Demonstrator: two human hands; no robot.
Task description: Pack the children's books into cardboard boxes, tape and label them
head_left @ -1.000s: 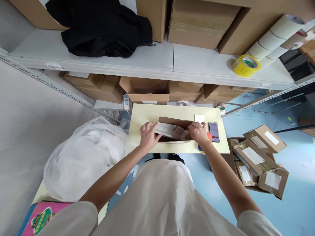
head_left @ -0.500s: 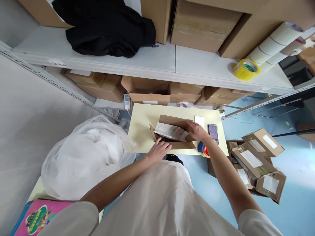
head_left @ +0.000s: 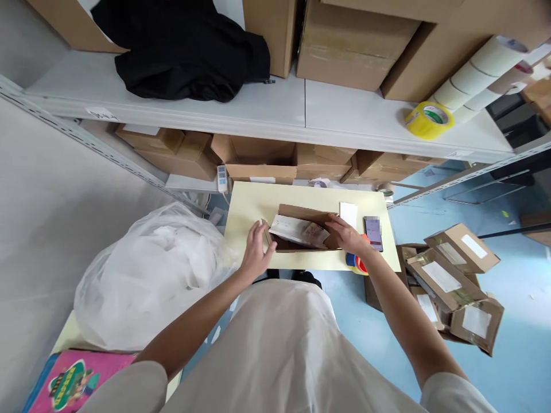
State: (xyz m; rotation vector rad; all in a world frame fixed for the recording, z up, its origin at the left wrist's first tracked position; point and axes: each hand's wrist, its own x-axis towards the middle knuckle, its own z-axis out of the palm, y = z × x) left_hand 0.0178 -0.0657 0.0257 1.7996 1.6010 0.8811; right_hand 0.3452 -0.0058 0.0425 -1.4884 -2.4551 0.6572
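Note:
An open cardboard box [head_left: 303,211] sits on the pale yellow table [head_left: 253,198]. Inside it lies a white box-like item [head_left: 290,226] with a brownish printed part at its right end. At the box's left end is my left hand [head_left: 257,251], its thumb and fingers apart near the upright end flap. My right hand [head_left: 348,236] has its fingers over the box's right end and grips the cardboard there; the fingertips are partly hidden. Just below my right wrist lie blue and red tape rolls [head_left: 353,262].
A phone [head_left: 373,232] and a white paper [head_left: 348,213] lie on the table's right side. A big plastic bag of white packing [head_left: 146,281] stands at left. Several taped cartons [head_left: 445,281] are heaped on the floor at right. A shelf [head_left: 275,112] holds yellow tape [head_left: 429,120].
My left hand has moved from the box's near side to its left end, with its fingers spread. The near flap has dropped out of sight. My right hand stays at the right end.

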